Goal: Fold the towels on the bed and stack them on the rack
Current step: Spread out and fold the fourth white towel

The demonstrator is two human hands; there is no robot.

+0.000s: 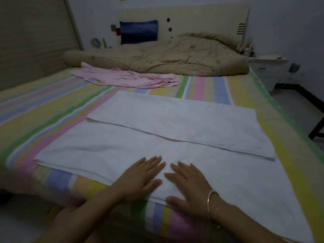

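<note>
Hands: left hand and right hand side by side, flat, fingers spread, palms pressing the near edge of the white towel close to its middle; nothing pinched.

Bed: striped sheet, underneath and all round the hands.

Quilt: tan, bunched, farthest ahead of the hands.

White towel: under and directly ahead of the hands. Long axis left to right across them. Far part folded over toward the hands, its edge a little beyond the fingertips, slanting nearer on the right. Equally near both hands. Judged ready for smoothing, then another fold.

Pink towel: crumpled, unfolded, well ahead and to the left, nearer the left hand, apart from the white towel.

Bracelet: on the right wrist.

Containers: none seen; rack not in view.
</note>
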